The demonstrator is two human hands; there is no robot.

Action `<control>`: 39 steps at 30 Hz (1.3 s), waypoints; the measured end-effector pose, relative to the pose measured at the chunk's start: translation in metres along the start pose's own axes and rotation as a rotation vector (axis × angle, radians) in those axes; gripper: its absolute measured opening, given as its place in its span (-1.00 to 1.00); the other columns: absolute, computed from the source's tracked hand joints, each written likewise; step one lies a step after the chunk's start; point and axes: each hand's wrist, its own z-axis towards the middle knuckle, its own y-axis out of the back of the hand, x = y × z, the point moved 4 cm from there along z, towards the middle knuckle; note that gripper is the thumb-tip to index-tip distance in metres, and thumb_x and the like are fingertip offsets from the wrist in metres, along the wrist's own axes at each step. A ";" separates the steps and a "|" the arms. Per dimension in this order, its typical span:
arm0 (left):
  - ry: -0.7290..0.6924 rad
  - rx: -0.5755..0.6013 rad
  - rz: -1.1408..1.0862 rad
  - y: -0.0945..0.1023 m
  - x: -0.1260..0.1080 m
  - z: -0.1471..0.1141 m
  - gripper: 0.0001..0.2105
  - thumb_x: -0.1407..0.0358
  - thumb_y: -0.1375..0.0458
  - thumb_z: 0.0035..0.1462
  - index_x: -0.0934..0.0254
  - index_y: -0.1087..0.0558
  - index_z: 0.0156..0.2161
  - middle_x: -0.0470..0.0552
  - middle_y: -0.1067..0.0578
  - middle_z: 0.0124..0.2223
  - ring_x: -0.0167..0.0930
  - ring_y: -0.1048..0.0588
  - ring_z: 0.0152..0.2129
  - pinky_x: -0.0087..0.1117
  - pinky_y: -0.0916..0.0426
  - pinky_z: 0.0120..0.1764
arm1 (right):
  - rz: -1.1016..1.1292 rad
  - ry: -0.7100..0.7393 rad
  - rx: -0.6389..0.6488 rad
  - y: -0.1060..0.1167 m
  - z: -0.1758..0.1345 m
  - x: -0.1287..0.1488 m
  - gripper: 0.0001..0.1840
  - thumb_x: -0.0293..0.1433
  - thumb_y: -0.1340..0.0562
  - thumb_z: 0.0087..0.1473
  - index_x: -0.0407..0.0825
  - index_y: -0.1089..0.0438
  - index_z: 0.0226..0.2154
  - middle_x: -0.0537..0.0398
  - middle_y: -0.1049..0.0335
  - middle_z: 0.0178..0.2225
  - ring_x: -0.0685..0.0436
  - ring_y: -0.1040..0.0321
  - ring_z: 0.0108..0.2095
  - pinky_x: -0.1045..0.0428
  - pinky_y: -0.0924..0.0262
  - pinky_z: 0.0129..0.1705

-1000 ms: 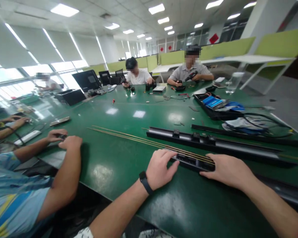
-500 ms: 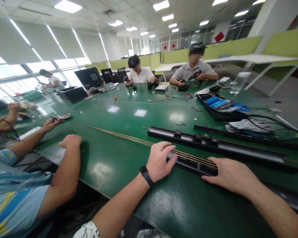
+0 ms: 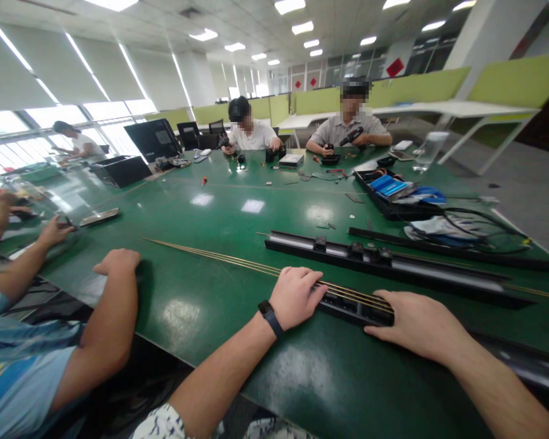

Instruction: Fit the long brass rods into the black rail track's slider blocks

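Note:
Several long thin brass rods (image 3: 229, 257) run along the top of a narrow black channel (image 3: 352, 312), and their far-left ends stick out over the green table. My left hand (image 3: 299, 299), with a dark watch on its wrist, is closed over the rods and the channel's left part. At the channel's right end, my right hand (image 3: 414, 320) grips it, fingers on the far side and thumb on the near side. The channel's ends are hidden under my hands. Just behind lies a longer black rail (image 3: 421, 274) with small black blocks on it.
A black tray (image 3: 393, 207) holds blue parts and cables at the right. Another dark rail (image 3: 526, 360) lies beyond my right forearm. A co-worker's arm (image 3: 116, 305) rests on the table's left. Across the table (image 3: 201, 225), two people handle tools and small parts.
My left fingers have come down closer around the rods and channel. The whole view has shifted slightly. At the left, another person's hand has drawn back from a flat silvery object, now on the table.

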 end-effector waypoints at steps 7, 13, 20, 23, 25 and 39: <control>-0.016 0.071 0.044 -0.003 -0.008 0.007 -0.69 0.06 -0.08 0.45 0.18 -0.59 -0.04 0.06 -0.64 -0.15 -0.27 -0.60 -0.12 -0.19 -0.40 0.00 | -0.001 0.002 -0.008 0.001 -0.002 0.002 -0.44 0.08 -0.38 -0.05 0.08 -0.58 -0.09 -0.04 -0.64 -0.17 -0.38 -0.59 -0.19 -0.13 -0.36 -0.22; -0.046 0.126 0.067 -0.008 -0.021 0.019 -0.64 0.07 0.00 0.48 0.19 -0.60 -0.09 0.05 -0.64 -0.18 -0.29 -0.60 -0.17 -0.25 -0.42 -0.08 | 0.017 0.009 -0.016 0.001 -0.004 0.002 -0.44 0.08 -0.38 -0.05 0.10 -0.58 -0.09 -0.01 -0.64 -0.20 -0.34 -0.58 -0.23 -0.11 -0.33 -0.27; -0.049 0.140 0.111 -0.017 -0.024 0.023 -0.64 0.04 -0.04 0.46 0.22 -0.59 -0.08 0.07 -0.62 -0.18 -0.28 -0.59 -0.20 -0.24 -0.42 -0.09 | 0.066 0.061 -0.070 0.001 -0.006 0.000 -0.40 0.10 -0.38 0.00 0.07 -0.58 -0.03 -0.02 -0.64 -0.13 -0.31 -0.57 -0.17 -0.11 -0.38 -0.16; -0.049 0.134 0.118 -0.017 -0.025 0.022 -0.65 0.05 -0.03 0.47 0.21 -0.59 -0.08 0.05 -0.62 -0.18 -0.29 -0.58 -0.19 -0.26 -0.41 -0.08 | 0.077 0.098 -0.160 0.002 -0.010 -0.005 -0.36 0.14 -0.37 0.02 0.08 -0.58 0.00 -0.01 -0.64 -0.10 -0.32 -0.57 -0.15 -0.16 -0.40 -0.08; -0.047 0.125 0.113 -0.017 -0.025 0.020 -0.66 0.07 -0.03 0.47 0.20 -0.59 -0.08 0.04 -0.62 -0.17 -0.29 -0.57 -0.17 -0.26 -0.40 -0.07 | 0.086 0.094 -0.224 0.002 -0.015 -0.011 -0.32 0.16 -0.38 0.00 0.07 -0.58 0.02 -0.04 -0.64 -0.06 -0.36 -0.56 -0.10 -0.19 -0.40 -0.02; -0.095 0.044 0.107 -0.023 -0.020 0.014 -0.69 0.13 -0.01 0.49 0.21 -0.57 -0.06 0.06 -0.62 -0.12 -0.26 -0.55 -0.19 -0.19 -0.36 -0.10 | 0.430 -0.165 -0.224 -0.006 -0.039 -0.042 -0.04 0.03 -0.56 -0.18 0.08 -0.41 0.24 -0.04 -0.60 0.02 -0.34 -0.58 -0.02 -0.20 -0.45 0.07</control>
